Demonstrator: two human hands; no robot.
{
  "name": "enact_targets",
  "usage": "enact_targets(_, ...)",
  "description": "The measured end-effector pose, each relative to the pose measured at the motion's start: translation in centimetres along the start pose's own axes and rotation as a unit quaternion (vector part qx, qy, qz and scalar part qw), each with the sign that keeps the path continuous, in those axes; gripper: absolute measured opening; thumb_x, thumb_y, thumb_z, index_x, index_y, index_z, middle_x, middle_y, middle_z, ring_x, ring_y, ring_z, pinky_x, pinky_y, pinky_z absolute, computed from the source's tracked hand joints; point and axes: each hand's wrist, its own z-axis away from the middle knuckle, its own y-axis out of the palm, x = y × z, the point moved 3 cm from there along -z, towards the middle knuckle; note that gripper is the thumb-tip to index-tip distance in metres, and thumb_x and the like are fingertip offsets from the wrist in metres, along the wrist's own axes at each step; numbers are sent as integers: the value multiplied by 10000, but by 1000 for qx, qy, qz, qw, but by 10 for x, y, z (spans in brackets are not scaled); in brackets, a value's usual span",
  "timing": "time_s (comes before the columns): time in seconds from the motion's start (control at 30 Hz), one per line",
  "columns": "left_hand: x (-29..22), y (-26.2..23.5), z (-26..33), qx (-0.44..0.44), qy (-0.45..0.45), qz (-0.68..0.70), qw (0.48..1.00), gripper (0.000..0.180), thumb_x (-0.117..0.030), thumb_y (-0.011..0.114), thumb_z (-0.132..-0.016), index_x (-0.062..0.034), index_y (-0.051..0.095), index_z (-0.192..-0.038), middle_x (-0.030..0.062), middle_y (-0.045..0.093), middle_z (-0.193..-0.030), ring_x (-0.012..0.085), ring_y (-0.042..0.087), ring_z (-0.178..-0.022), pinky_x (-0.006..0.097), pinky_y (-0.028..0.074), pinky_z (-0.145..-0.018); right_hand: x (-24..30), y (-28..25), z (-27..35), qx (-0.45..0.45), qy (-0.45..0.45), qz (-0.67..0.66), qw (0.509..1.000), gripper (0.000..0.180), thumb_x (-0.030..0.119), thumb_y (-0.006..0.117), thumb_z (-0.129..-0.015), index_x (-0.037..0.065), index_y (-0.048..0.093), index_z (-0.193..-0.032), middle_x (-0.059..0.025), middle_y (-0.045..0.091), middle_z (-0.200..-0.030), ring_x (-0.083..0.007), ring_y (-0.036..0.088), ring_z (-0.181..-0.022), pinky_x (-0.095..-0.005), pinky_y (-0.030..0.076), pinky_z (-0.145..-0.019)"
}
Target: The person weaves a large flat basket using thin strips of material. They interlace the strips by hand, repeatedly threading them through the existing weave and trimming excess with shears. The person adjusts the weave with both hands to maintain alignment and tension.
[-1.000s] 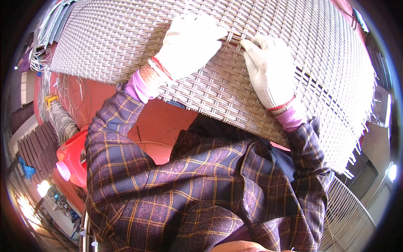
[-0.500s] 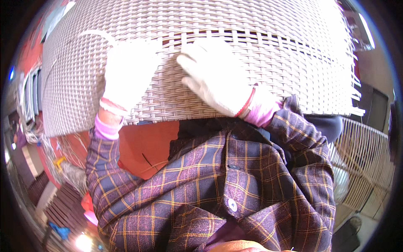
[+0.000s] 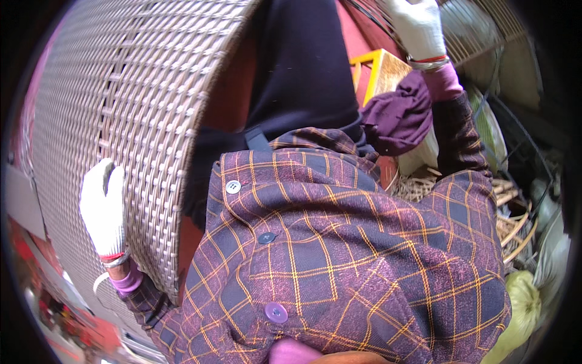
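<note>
My left hand [image 3: 104, 209], in a white glove, rests on a woven wicker panel [image 3: 160, 97] of greyish-brown flat strands. Its fingers are extended, with the thumb apart from them, and nothing shows in it. Just beyond the fingertips, a row of open gaps runs through the weave. My right hand [image 3: 419, 33], gloved too, reaches out at the upper right, away from the panel. The top edge of the view cuts off its fingers, so whether it holds anything is hidden. Long dark strands [image 3: 376, 21] lie close beside it.
Below my right hand are a yellow frame [image 3: 374, 73] and a bunched purple cloth [image 3: 397, 115]. Bundled cane [image 3: 512, 233] and a yellow-green bag [image 3: 515, 309] are at the right. A loose pale strand [image 3: 100, 285] curls near my left wrist.
My view has swung right, putting the panel on the left side. My right hand has come off the weave and stretched out to the far right. My left hand stays at the panel.
</note>
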Motion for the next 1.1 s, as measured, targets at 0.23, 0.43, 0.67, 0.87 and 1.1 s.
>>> enact_targets(0.23, -62, 7, -12, -24, 10, 218, 976, 308, -57, 711, -1036, 29, 729, -1332, 151, 756, -1303, 258, 706, -1222, 375, 526, -1097, -85, -51, 172, 116, -99, 468, 870, 246, 200, 673, -929, 100, 755, -1139, -111, 770, -1079, -311, 750, -967, -427, 602, -863)
enact_targets(0.43, -94, -15, -37, -27, 112, 148, 982, 275, -9, 733, -1011, 16, 765, -1283, 147, 764, -1266, 252, 706, -1206, 376, 528, -1090, -79, 120, 342, 422, 132, 172, 880, 255, 114, 596, -964, 71, 728, -1178, -156, 747, -1146, -341, 726, -1050, -452, 575, -947)
enact_targets(0.67, -108, -23, -53, 27, 128, 80, 988, 273, -21, 734, -1022, 18, 757, -1291, 145, 750, -1278, 248, 708, -1192, 376, 533, -1081, -98, 144, 428, 398, 277, 113, 867, 269, 147, 614, -958, 75, 731, -1190, -155, 747, -1168, -339, 722, -1074, -449, 570, -963)
enact_targets(0.87, -109, -12, -48, 19, 105, 97, 990, 322, -27, 734, -1024, 23, 737, -1343, 153, 747, -1310, 257, 705, -1219, 379, 525, -1101, -120, 164, 461, 332, 353, 92, 870, 285, 176, 629, -953, 79, 734, -1200, -154, 747, -1186, -337, 719, -1094, -447, 565, -977)
enact_targets(1.1, -114, -6, -34, 8, 107, 69, 992, 368, -48, 736, -1017, 8, 723, -1381, 151, 745, -1358, 291, 684, -1271, 405, 502, -1130, -169, 195, 447, 265, 396, 87, 875, 307, 209, 646, -946, 83, 737, -1211, -153, 748, -1208, -335, 716, -1118, -444, 559, -994)
